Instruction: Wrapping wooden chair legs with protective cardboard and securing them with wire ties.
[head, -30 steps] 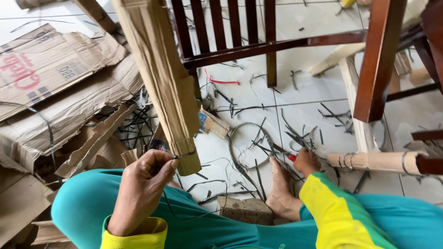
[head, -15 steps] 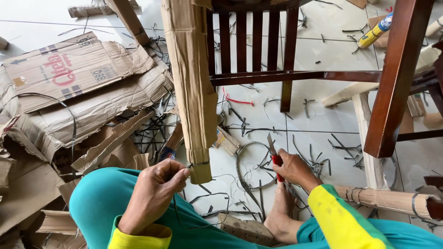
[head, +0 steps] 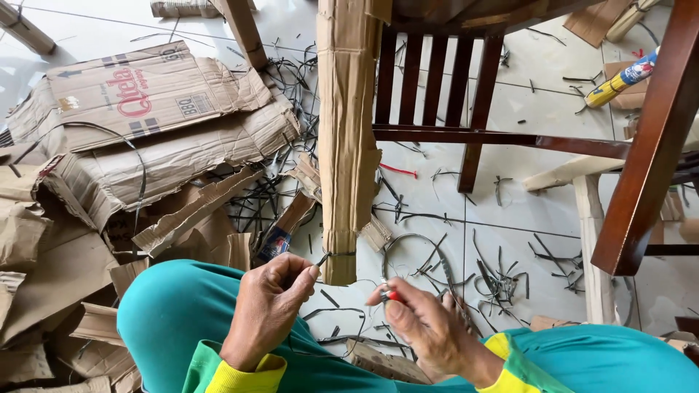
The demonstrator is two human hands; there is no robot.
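My left hand (head: 273, 302) pinches the end of a dark plastic strap (head: 329, 255) that runs around the bottom of a chair leg wrapped in brown cardboard (head: 348, 138). My right hand (head: 429, 327) holds a small red-handled cutter (head: 392, 295) just right of that leg's foot, its blade mostly hidden by my fingers. Both hands rest over my teal trouser legs (head: 167, 306). The dark brown wooden chair (head: 451, 80) stands right in front of me on white floor tiles.
Torn cardboard sheets (head: 145, 138) pile up at the left. Cut strap pieces (head: 502, 276) litter the tiles, with a coiled strap loop (head: 408, 251) by the leg. A bare dark chair leg (head: 648, 153) stands at the right. A tube (head: 619, 80) lies at the far right.
My right hand picked up the red-handled cutter from the floor and brought it left, close to the wrapped leg. My left hand has kept its pinch on the strap. The view tilted upward.
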